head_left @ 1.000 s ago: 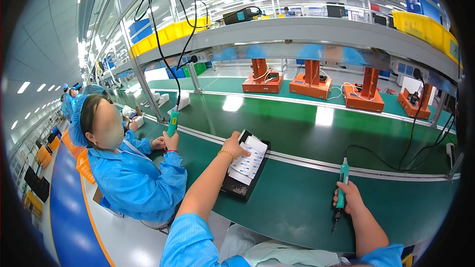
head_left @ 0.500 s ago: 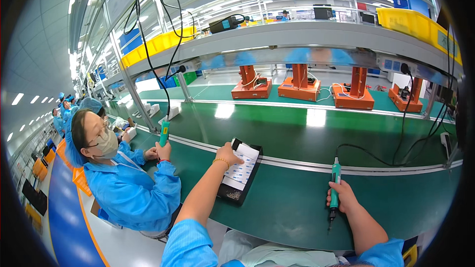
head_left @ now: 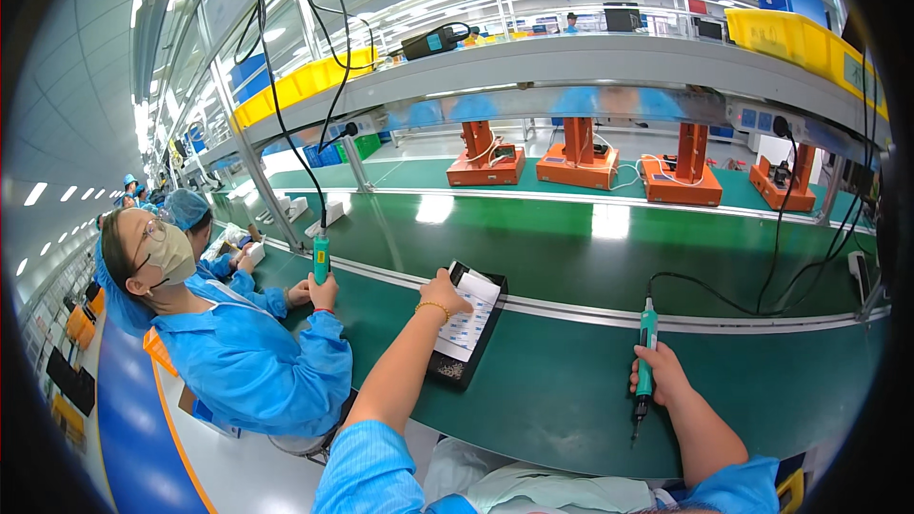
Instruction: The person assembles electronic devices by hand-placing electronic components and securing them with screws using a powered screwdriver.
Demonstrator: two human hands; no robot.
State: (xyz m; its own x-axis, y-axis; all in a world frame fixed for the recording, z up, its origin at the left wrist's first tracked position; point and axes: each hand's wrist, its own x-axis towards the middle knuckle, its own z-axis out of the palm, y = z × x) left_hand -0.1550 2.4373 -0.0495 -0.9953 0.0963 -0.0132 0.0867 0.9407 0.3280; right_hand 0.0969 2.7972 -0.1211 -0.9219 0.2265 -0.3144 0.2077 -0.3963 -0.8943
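Observation:
My right hand [head_left: 659, 376] is wrapped round a green electric screwdriver [head_left: 647, 333], its dark bit pointing down over the green bench and its cable running up from the top. My left hand [head_left: 442, 295] reaches forward to a white sheet with small blue marks [head_left: 466, 328]. Its thumb lies on the sheet and the fingers curl at its left edge, partly hidden. The sheet rests in a black tray [head_left: 490, 324], where many tiny pale parts [head_left: 447, 367] lie at the near end.
On my left a person in blue [head_left: 248, 343] holds another green electric screwdriver [head_left: 322, 257] on a hanging cable. A metal rail [head_left: 571, 310] divides the near bench from a dark green belt [head_left: 533, 243]. Orange stands [head_left: 576, 167] stand beyond, under a shelf with yellow bins [head_left: 781, 33].
The person on my left has raised and turned their head and leaned back slightly. My hands, the sheet and my screwdriver stay almost the same.

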